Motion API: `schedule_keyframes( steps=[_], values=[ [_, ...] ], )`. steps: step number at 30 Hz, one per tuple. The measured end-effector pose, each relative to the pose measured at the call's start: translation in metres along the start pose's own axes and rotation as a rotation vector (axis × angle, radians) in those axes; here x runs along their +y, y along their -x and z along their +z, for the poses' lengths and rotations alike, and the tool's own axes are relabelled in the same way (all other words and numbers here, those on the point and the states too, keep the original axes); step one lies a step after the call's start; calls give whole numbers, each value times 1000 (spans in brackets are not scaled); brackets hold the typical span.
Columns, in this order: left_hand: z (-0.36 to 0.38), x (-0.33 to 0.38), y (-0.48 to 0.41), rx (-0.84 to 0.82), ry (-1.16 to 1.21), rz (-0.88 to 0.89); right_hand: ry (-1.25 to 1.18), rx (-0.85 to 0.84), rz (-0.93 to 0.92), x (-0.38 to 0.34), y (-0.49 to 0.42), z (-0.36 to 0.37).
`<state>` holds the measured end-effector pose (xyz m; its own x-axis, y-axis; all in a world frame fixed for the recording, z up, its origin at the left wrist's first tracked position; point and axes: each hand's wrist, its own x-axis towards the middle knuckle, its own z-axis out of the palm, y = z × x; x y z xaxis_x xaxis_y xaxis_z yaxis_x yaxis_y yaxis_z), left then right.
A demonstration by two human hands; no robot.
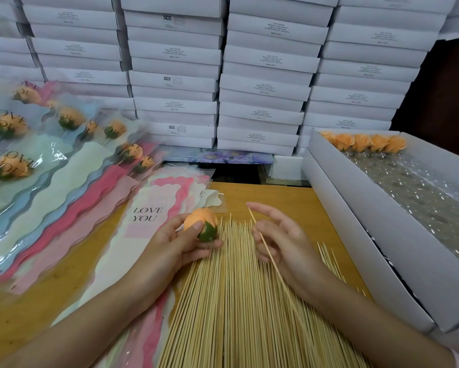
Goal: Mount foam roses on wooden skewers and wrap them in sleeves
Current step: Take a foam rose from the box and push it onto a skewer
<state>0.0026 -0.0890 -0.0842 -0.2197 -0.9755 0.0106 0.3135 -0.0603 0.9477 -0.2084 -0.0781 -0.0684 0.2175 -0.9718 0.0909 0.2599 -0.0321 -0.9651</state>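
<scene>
Foam rose and single skewer, one in each hand, above the desk (pixel 292 197).

Left hand (pixel 170 245): fingers curled round an orange foam rose (pixel 199 224), green base toward the right. Right hand (pixel 286 243): fingers pinching one wooden skewer (pixel 268 251), tip up and apart from the rose, forefinger extended. Beneath both: loose skewer pile (pixel 236 301). Left of it: printed sleeves (pixel 154 208), then wrapped roses (pixel 10 123). Right: open white box (pixel 356 208) with a row of orange roses (pixel 369 143). Behind: stacked white boxes (pixel 175 81).

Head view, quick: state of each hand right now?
Left hand: grips an orange foam rose with a green base.
Right hand: pinches one thin wooden skewer.
</scene>
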Motion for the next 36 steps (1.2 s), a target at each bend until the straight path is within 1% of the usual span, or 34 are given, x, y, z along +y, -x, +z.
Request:
schedule_keyframes(
  steps=[3,6,10,15,21,27,36],
  values=[
    [0,1,-1,30,56,0,-56,-149,77,1,0,-1],
    [-1,3,-1,59,118,0,21,-291,127,5,0,-1],
    [-1,5,0,45,105,-8,88,-379,152,8,2,0],
    [0,5,1,24,82,-5,92,-383,161,7,3,1],
    [0,6,0,51,91,-14,120,-376,156,8,3,1],
    [0,6,0,25,86,-16,88,-384,148,9,3,1],
    [0,5,0,30,73,-10,137,-382,141,10,2,0]
  ],
)
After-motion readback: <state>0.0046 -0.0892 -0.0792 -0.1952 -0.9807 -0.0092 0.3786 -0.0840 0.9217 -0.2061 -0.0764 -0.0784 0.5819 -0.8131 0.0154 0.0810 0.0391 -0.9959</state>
